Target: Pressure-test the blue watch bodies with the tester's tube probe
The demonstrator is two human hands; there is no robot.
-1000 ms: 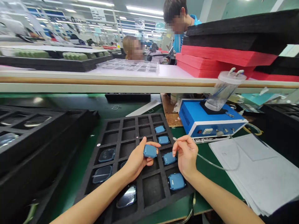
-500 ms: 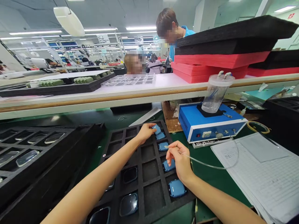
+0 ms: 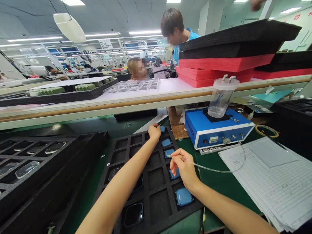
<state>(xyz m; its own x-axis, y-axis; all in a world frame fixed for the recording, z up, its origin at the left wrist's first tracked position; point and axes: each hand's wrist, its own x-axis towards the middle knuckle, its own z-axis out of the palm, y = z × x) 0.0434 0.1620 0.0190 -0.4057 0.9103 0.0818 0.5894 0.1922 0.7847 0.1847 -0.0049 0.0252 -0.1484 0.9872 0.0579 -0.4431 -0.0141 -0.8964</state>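
Observation:
A black foam tray point(image 3: 159, 216) lies in front of me, with blue watch cases point(image 3: 184, 196) in its right-hand column. At the far end of that column, my left hand point(image 3: 154, 132) pinches the edge of another blue watch case point(image 3: 162, 129); its fingertips are partly hidden. My right hand point(image 3: 183, 167) is closed around a thin pen-like tool with a clear tube point(image 3: 214, 169) running from it. The tool's tip is near the watch case in the middle of the column point(image 3: 168, 153); whether it touches cannot be seen. Dark glass screens point(image 3: 134, 214) sit in compartments on the left.
The tube leads to a blue machine point(image 3: 219, 130) with a clear cup point(image 3: 220, 97) on top. Paper sheets point(image 3: 265, 175) lie at right. More foam trays point(image 3: 60, 169) stand at left. A shelf edge point(image 3: 97, 109) crosses ahead, with a person point(image 3: 175, 29) beyond.
My left hand has moved the blue watch case from above the second compartment to the farthest one. The right hand has stayed nearly in place. The whole view has shifted slightly.

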